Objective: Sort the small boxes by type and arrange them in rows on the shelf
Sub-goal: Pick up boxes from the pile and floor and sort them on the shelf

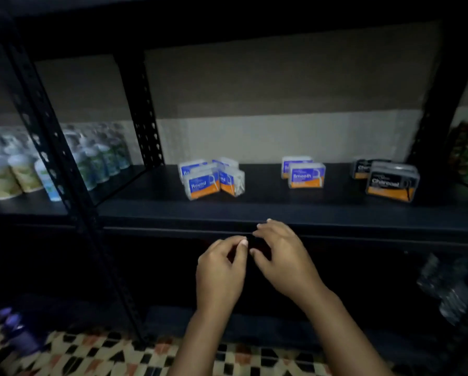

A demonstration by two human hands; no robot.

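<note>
Beyond both hands' loosely curled, seemingly empty fingers (241, 244), the crooked cluster of blue-and-orange "Round" boxes (212, 177) could topple if nudged carelessly.

Dim, blurry, warped at edges

Dim, dark room. Black metal shelf (254, 210) against a pale wall (281, 90). Patterned tile floor (91, 354) down below.
</note>
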